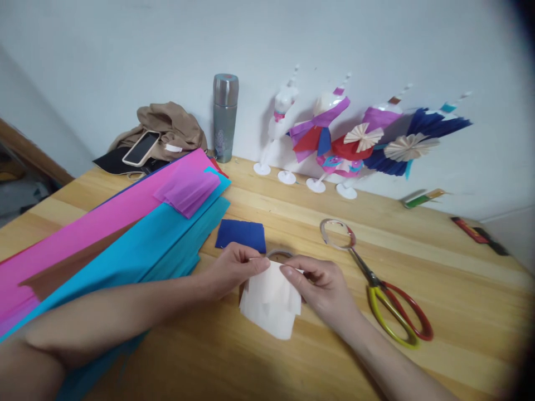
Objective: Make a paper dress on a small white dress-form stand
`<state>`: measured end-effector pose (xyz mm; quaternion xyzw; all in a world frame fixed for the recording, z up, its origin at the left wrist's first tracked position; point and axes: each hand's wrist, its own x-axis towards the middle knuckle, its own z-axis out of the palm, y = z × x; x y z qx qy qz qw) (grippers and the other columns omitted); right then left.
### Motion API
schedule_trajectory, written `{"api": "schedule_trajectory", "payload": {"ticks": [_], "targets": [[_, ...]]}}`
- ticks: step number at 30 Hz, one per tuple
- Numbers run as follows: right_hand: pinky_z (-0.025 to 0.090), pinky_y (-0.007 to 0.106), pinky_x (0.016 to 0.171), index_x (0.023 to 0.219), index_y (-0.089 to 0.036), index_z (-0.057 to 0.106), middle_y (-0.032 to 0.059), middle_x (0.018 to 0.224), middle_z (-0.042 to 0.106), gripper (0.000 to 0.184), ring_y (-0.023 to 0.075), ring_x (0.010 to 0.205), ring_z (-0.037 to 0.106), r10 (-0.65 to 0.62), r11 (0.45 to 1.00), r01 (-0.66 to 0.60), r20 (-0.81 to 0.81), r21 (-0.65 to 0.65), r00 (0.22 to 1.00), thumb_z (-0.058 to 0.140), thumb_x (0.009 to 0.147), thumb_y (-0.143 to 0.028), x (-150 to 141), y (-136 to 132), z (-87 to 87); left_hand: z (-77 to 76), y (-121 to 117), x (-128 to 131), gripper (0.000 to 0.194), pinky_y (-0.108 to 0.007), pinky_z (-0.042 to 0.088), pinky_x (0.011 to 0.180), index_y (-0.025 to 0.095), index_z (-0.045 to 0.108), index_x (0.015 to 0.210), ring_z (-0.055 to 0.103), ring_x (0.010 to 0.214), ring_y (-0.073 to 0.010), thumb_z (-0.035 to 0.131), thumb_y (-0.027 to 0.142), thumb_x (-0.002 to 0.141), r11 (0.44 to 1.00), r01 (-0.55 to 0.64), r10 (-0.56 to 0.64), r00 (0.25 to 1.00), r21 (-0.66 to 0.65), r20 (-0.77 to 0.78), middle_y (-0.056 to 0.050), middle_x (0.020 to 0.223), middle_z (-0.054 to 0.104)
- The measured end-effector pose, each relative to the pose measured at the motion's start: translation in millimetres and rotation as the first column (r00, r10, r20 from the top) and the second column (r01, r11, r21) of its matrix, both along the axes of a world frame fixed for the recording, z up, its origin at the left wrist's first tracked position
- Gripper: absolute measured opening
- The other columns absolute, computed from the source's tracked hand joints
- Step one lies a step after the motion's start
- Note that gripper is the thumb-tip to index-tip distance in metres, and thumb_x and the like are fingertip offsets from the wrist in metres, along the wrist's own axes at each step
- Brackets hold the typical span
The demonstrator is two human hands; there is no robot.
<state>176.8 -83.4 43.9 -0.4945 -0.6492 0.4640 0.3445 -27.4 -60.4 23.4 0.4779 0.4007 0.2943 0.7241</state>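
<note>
A cream piece of crepe paper hangs between my two hands over the table. My left hand pinches its upper left edge, thumb on top. On the upper right edge, the thumb and fingers of my right hand are closed in the same way. The paper's lower edge is uneven and hangs free. Just behind it, partly hidden, lies a roll of tape. A folded dark blue piece of paper lies beyond my left hand.
Scissors and a clear tape ring lie to the right. Long crepe sheets, pink and turquoise, cover the left. Behind stand a flask, a phone on cloth, and several paper-dressed figures on white bases.
</note>
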Motion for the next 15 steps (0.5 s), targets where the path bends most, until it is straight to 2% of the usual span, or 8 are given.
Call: {"api": "schedule_trajectory", "payload": {"ticks": [3, 6, 8, 9, 11, 13, 15], "targets": [[0.035, 0.023, 0.04, 0.074, -0.02, 0.072, -0.0015, 0.053, 0.057, 0.044, 0.01, 0.042, 0.044, -0.09, 0.995, 0.087, -0.054, -0.051, 0.994, 0.067, 0.088, -0.061, -1, -2, -6.5, -3.7, 0, 0, 0.066, -0.025, 0.041, 0.054, 0.011, 0.073, 0.072, 0.055, 0.055, -0.0126, 0.083, 0.076, 0.061, 0.996, 0.036, -0.033, 0.998, -0.078, 0.05, -0.005, 0.064, 0.065], [0.038, 0.024, 0.04, 0.079, -0.019, 0.075, -0.0005, 0.055, 0.061, 0.044, 0.0114, 0.042, 0.048, -0.073, 0.996, 0.07, -0.044, -0.05, 0.996, 0.064, 0.09, -0.061, -1, -1, -1.9, -7.8, -1, 0, 0.064, -0.025, 0.046, 0.059, 0.011, 0.079, 0.081, 0.061, 0.061, -0.0146, 0.089, 0.07, 0.058, 0.985, 0.095, -0.083, 0.993, -0.145, 0.087, -0.007, 0.073, 0.073], [0.043, 0.026, 0.046, 0.087, -0.02, 0.077, 0.0023, 0.062, 0.068, 0.042, 0.0147, 0.049, 0.057, -0.012, 0.999, 0.01, 0.081, 0.03, 0.997, 0.06, 0.093, -0.057, 8, 3, 10.9, -8.9, -1, 1, 0.062, -0.026, 0.049, 0.061, 0.01, 0.081, 0.082, 0.065, 0.063, -0.0161, 0.091, 0.067, 0.058, 0.983, 0.069, -0.051, 0.993, -0.171, 0.109, -0.009, 0.076, 0.076], [0.048, 0.029, 0.054, 0.095, -0.02, 0.078, 0.0045, 0.07, 0.073, 0.039, 0.0175, 0.057, 0.063, -0.017, 0.995, -0.003, 0.196, 0.098, 0.98, 0.06, 0.094, -0.054, 17, 5, 18.7, -8.8, -1, 1, 0.062, -0.027, 0.051, 0.062, 0.01, 0.081, 0.084, 0.067, 0.064, -0.0175, 0.092, 0.065, 0.057, 0.98, 0.042, -0.019, 0.993, -0.193, 0.118, -0.011, 0.078, 0.077], [0.05, 0.034, 0.063, 0.095, -0.022, 0.078, 0.0071, 0.078, 0.076, 0.037, 0.0215, 0.066, 0.067, -0.107, 0.979, 0.013, 0.458, 0.203, 0.883, 0.057, 0.096, -0.052, 44, 10, 31.8, -7.4, 0, 0, 0.062, -0.031, 0.055, 0.065, 0.01, 0.082, 0.086, 0.07, 0.069, -0.021, 0.094, 0.062, 0.056, 0.968, -0.015, 0.05, 0.99, -0.252, 0.132, -0.013, 0.082, 0.079], [0.044, 0.035, 0.057, 0.097, -0.023, 0.077, 0.0076, 0.073, 0.075, 0.034, 0.0234, 0.059, 0.065, -0.247, 0.961, 0.088, 0.672, 0.262, 0.698, 0.058, 0.093, -0.051, 83, 12, 35.0, -5.0, 2, 0, 0.062, -0.035, 0.058, 0.069, 0.009, 0.081, 0.088, 0.073, 0.073, -0.0244, 0.096, 0.06, 0.054, 0.949, -0.051, 0.104, 0.983, -0.312, 0.153, -0.016, 0.086, 0.08], [0.041, 0.036, 0.053, 0.101, -0.025, 0.075, 0.0091, 0.076, 0.076, 0.028, 0.0232, 0.053, 0.064, -0.305, 0.952, 0.185, 0.805, 0.244, 0.508, 0.06, 0.091, -0.046, 126, 8, 24.9, -2.6, 4, 1, 0.061, -0.037, 0.059, 0.073, 0.008, 0.081, 0.089, 0.075, 0.077, -0.0263, 0.097, 0.056, 0.054, 0.936, -0.069, 0.142, 0.971, -0.346, 0.19, -0.018, 0.089, 0.081]]}}
